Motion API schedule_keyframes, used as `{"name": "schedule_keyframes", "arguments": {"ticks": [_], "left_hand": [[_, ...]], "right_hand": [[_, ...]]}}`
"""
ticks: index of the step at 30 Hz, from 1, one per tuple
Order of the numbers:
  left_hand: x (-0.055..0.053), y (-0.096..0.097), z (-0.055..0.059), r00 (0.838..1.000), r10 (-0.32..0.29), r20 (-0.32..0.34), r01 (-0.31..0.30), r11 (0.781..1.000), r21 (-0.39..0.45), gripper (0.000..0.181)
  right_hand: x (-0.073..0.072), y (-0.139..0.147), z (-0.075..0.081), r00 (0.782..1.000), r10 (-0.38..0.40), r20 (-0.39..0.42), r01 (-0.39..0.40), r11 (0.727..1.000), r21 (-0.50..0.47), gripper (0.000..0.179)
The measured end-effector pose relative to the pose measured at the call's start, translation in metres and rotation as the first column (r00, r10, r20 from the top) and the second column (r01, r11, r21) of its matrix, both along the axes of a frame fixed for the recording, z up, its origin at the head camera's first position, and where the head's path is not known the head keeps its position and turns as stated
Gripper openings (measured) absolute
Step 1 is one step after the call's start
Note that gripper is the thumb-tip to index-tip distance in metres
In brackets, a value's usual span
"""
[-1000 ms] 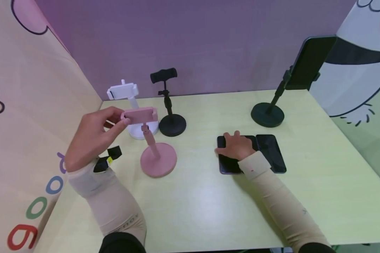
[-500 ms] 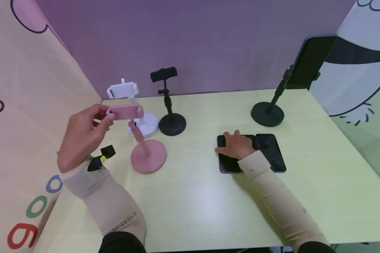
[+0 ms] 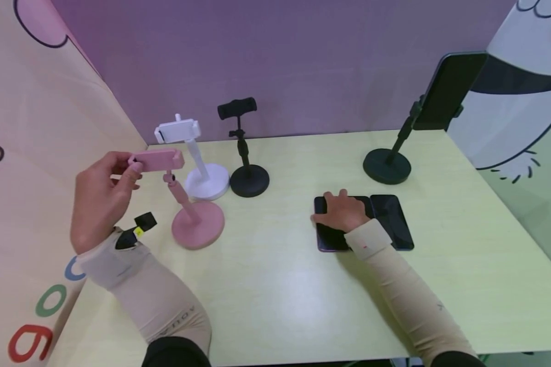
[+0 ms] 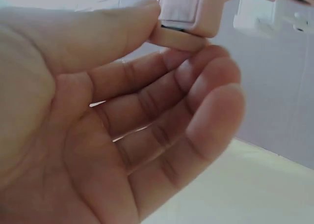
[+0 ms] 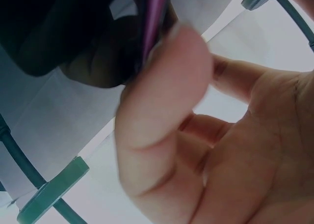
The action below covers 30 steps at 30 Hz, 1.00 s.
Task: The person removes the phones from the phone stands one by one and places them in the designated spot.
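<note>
My left hand (image 3: 103, 196) pinches the left end of the pink phone stand's clamp between thumb and fingers. The pink phone stand (image 3: 198, 224) is upright, its round base on the table. In the left wrist view the clamp end (image 4: 181, 17) sits at the thumb tip, with the other fingers curled below. My right hand (image 3: 344, 211) lies over a dark phone (image 3: 330, 240) on the table, thumb by its left edge. In the right wrist view a bent finger (image 5: 162, 96) meets the phone's purple edge (image 5: 156, 22). Another black phone (image 3: 392, 221) lies directly to the right.
Behind the pink stand are a white phone stand (image 3: 206, 181) and a black one (image 3: 249, 181), both on the pale table (image 3: 275, 306). At the back right, a dark stand (image 3: 387, 166) holds a phone (image 3: 450, 92) upright. A purple wall (image 3: 303, 66) borders the back.
My left hand has moved the pink phone stand leftward across the table, exposing more of the white stand behind it. The right hand and the phones have stayed put.
</note>
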State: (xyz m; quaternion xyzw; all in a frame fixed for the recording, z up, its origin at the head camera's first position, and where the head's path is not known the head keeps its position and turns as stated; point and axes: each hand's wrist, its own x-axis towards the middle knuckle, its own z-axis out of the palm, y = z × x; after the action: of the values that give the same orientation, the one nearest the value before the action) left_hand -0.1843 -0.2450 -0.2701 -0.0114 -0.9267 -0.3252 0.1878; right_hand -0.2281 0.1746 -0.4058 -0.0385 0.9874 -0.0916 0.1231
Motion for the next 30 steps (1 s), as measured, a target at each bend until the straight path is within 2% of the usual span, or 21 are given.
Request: {"name": "schedule_keyframes", "arguments": {"ticks": [6,10,19,23,30], "left_hand": [[-0.004,-0.008,-0.005,0.999,0.051,0.001,-0.051,0.998,0.043,0.05],[-0.007,-0.01,-0.008,0.998,0.064,-0.002,-0.063,0.996,0.067,0.05],[-0.016,-0.014,-0.014,0.996,0.045,-0.083,-0.033,0.99,0.139,0.041],[-0.016,-0.014,-0.016,0.996,0.044,-0.078,-0.032,0.988,0.151,0.042],[-0.014,-0.013,-0.013,0.998,0.061,-0.013,-0.059,0.986,0.157,0.045]], "right_hand": [[0.0,0.0,-0.001,1.0,-0.001,0.006,0.001,1.0,-0.004,0.076],[0.0,0.0,0.0,1.0,-0.002,0.006,0.002,1.0,-0.007,0.076],[0.001,0.0,0.003,1.0,0.001,0.018,-0.001,1.0,-0.015,0.077],[0.001,0.001,0.002,1.0,0.004,0.018,-0.004,1.0,-0.015,0.077],[0.0,0.0,0.001,1.0,0.0,0.015,0.0,1.0,-0.013,0.077]]}}
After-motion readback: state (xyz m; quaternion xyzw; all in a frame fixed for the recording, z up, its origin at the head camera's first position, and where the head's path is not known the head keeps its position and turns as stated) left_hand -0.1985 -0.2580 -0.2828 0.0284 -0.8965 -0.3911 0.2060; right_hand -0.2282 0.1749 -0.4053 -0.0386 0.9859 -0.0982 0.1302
